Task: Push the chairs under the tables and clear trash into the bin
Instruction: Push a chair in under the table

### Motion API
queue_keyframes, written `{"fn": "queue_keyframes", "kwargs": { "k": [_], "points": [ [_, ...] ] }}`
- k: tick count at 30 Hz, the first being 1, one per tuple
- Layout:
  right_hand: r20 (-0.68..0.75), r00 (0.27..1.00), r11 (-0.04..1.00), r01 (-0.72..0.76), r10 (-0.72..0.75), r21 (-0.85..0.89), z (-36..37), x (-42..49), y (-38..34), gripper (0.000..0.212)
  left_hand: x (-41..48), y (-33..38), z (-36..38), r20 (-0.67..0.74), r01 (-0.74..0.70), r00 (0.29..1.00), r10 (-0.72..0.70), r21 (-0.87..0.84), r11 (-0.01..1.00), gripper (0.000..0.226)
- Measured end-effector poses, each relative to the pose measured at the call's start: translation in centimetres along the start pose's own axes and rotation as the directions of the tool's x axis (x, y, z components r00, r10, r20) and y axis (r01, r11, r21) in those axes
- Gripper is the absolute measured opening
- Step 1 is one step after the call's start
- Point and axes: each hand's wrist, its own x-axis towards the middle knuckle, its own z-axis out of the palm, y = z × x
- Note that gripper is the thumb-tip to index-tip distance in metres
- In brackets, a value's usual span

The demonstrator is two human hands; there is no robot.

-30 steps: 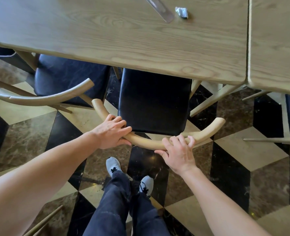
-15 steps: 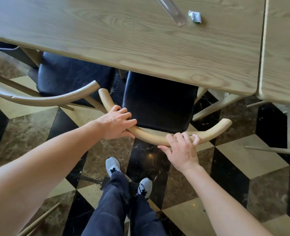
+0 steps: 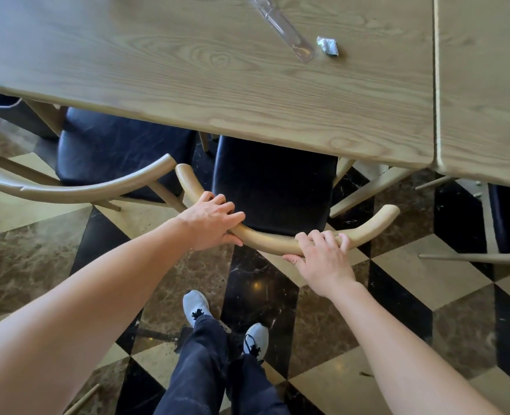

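Observation:
A wooden chair with a black seat [image 3: 273,187] stands partly under the oak table [image 3: 187,79], its curved back rail [image 3: 274,242] toward me. My left hand [image 3: 214,221] grips the rail's left part and my right hand [image 3: 322,254] grips its right part. On the table lie a clear plastic wrapper [image 3: 283,28] and a small crumpled foil scrap [image 3: 328,46]. No bin is in view.
A second chair [image 3: 104,151] with a curved rail stands at the left, close to the held chair. Another table [image 3: 484,85] adjoins on the right, with a chair [image 3: 508,217] under it. My feet [image 3: 226,319] stand on a chequered marble floor.
The chair has slid farther under the table, with more of its seat hidden beneath the tabletop. Both hands stayed on the rail and I have stepped forward with it.

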Motion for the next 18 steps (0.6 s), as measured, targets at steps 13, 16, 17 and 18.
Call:
{"fn": "queue_keyframes", "kwargs": {
  "k": [13, 16, 17, 18],
  "points": [
    [0.313, 0.922, 0.956, -0.274, 0.228, 0.109, -9.6, -1.9, -5.9, 0.031, -5.0, 3.3, -8.3, 0.202, 0.281, 0.952, -0.228, -0.296, 0.913, 0.019],
    [0.306, 0.924, 0.938, -0.294, 0.229, 0.186, -13.8, -1.8, -7.4, 0.024, -6.9, 1.6, -11.3, 0.167, 0.308, 0.948, -0.272, -0.253, 0.917, 0.013],
    [0.287, 0.931, 0.936, -0.289, 0.225, 0.202, -15.1, -1.8, -7.9, 0.024, -7.5, 1.0, -12.4, 0.153, 0.31, 0.948, -0.28, -0.231, 0.922, 0.013],
    [0.272, 0.937, 0.938, -0.279, 0.219, 0.205, -16.5, -1.7, -8.5, 0.025, -8.0, 0.3, -13.3, 0.138, 0.316, 0.946, -0.292, -0.213, 0.924, 0.014]
  ]
}}
